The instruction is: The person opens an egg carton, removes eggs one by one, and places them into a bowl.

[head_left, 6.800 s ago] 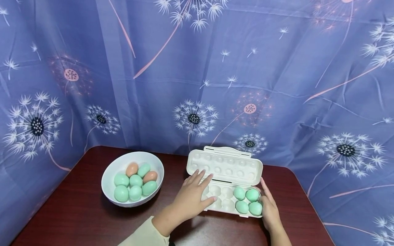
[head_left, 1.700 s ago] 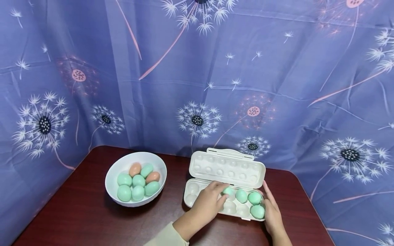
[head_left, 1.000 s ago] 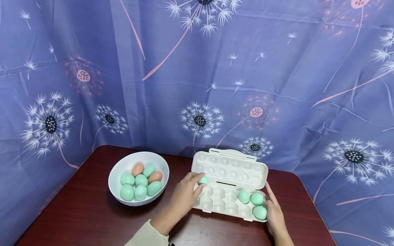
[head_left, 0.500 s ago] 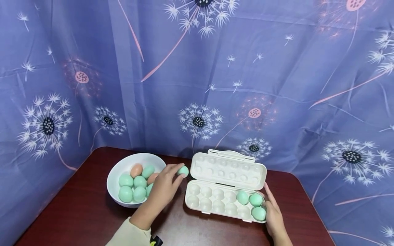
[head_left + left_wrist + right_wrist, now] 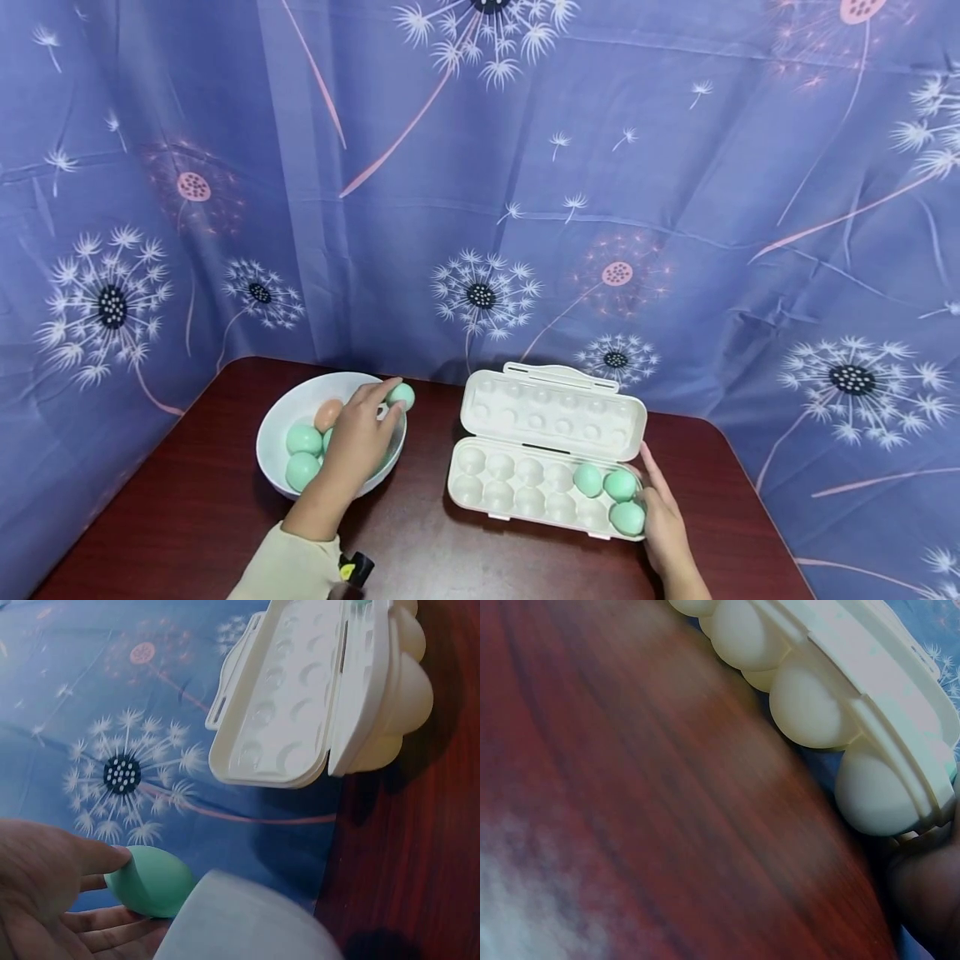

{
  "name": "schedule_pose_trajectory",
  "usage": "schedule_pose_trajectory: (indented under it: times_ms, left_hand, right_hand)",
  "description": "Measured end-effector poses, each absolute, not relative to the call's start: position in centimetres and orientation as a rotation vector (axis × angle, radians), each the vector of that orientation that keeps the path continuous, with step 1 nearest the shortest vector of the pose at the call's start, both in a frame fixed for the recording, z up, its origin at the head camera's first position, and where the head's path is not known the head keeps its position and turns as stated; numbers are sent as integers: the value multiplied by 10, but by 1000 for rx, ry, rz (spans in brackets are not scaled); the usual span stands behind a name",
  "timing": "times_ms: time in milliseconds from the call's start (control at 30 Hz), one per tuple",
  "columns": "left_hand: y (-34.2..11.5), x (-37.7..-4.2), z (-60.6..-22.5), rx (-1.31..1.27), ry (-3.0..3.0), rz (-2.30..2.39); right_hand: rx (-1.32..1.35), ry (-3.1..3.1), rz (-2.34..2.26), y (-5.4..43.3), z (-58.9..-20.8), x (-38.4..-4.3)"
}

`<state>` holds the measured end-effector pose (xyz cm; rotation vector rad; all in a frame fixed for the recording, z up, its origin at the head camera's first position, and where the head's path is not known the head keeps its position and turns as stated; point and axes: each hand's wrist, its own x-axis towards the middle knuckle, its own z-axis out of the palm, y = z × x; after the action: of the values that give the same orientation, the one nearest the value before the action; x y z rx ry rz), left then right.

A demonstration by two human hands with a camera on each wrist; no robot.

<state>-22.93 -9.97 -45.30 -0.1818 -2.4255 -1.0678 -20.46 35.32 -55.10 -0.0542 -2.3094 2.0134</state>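
Observation:
Over the right side of the white bowl [image 5: 272, 454], my left hand [image 5: 358, 433] pinches a green egg [image 5: 401, 397] between thumb and fingers. That same egg [image 5: 154, 881] sits at the fingertips in the left wrist view, beside the bowl's rim. Green and brown eggs lie in the bowl, some hidden by my hand. A cream egg carton [image 5: 528, 475] stands with its lid [image 5: 551, 414] up. Three green eggs fill cups at its right end: two in the back row, one [image 5: 627, 518] at the front corner. My right hand [image 5: 666, 525] grips that end.
The dark red-brown table [image 5: 465, 567] holds both bowl and carton, with a gap between them. A blue dandelion-print curtain [image 5: 480, 208] hangs right behind the table. A black strap-like device [image 5: 358, 570] shows at my left wrist.
Four eggs sat in the carton at first; the second-from-right front cup is now bare. My left hand has carried a green egg leftward from the carton to the bowl. My right hand stays put.

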Motion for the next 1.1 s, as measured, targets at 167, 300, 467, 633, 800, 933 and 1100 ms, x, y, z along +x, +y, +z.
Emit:
schedule_pose_trajectory:
  times_ms: [167, 300, 467, 633, 800, 933, 1100]
  left_hand:
    - [-113, -232, -452, -118, -2489, -1059]
    - [-120, -234, -452, -85, -2547, -1044]
    - [-124, -236, -454, -68, -2601, -1031]
    - [-124, -238, -460, -81, -2596, -1016]
    - [-124, -241, -466, -106, -2585, -1028]
    - [-122, -242, -468, -109, -2576, -1045]
    - [-121, -243, -470, -126, -2574, -1039]
  right_hand:
    - [-50, -2314, 2016, 354, -552, -205]
    - [-56, -2305, 2024, 354, -553, -205]
    - [-71, -2300, 2035, 354, -553, -206]
    - [-46, -2291, 2029, 354, -553, -206]
    - [-35, -2279, 2037, 354, -553, -205]
    - [-22, -2271, 2039, 354, -553, -205]
    - [-2, -2263, 2037, 354, -553, -204]
